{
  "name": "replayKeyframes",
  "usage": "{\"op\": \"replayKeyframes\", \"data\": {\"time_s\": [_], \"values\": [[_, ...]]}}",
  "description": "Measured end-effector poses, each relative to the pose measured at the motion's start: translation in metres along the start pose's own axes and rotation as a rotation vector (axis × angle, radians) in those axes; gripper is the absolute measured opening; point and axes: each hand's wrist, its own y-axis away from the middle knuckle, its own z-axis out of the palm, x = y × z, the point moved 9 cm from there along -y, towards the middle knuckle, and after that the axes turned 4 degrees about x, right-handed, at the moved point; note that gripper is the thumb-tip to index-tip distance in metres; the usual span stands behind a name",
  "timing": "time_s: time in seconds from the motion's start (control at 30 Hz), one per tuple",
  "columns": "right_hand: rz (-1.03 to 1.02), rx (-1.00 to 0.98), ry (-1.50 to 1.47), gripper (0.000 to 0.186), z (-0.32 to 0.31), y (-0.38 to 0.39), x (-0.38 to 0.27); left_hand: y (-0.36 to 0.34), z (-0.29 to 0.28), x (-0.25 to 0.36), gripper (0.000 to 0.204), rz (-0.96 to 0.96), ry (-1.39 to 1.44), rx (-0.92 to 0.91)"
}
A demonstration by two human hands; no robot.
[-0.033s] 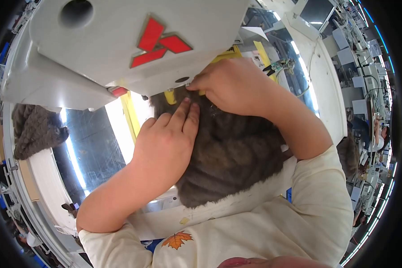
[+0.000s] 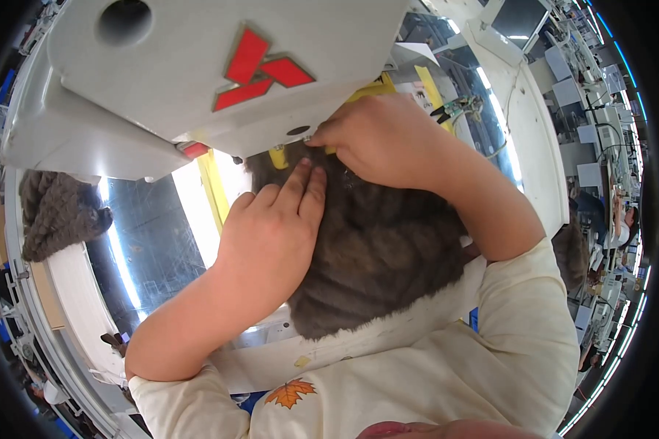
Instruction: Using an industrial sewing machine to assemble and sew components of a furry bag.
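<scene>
A dark grey-brown fur piece (image 2: 388,249) lies under the white head of a sewing machine (image 2: 344,44) and reaches down to the table's near edge. My left hand (image 2: 267,230) rests palm down on its left part, two fingers stretched toward the needle area. At the machine's underside, my right hand (image 2: 384,143) has thumb and forefinger brought together beside a small metal part. What those fingertips grip, if anything, is too small to make out. A yellow piece (image 2: 278,158) shows just left of them. The machine head hides the far end of the fur.
Another grey fur piece (image 2: 58,212) lies at the left on the table. Yellow tape strips (image 2: 214,189) mark the shiny work surface. Right of my right hand are green-handled snips (image 2: 458,108). A grey-white box-shaped device (image 2: 511,25) stands at the far right.
</scene>
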Motion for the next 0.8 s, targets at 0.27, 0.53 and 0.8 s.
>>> {"op": "replayKeyframes", "data": {"time_s": [0.27, 0.53, 0.8], "values": [[0.035, 0.039, -0.022, 0.025, 0.000, -0.005, 0.012, -0.007, 0.005, -0.008, 0.089, -0.033, 0.008, -0.051], [0.069, 0.131, -0.084, 0.030, 0.001, -0.012, 0.035, -0.015, 0.008, -0.015, 0.090, -0.085, 0.007, -0.046], [0.114, 0.057, -0.139, 0.033, 0.005, -0.015, 0.038, -0.010, -0.006, -0.014, 0.060, -0.043, -0.117, 0.030]]}}
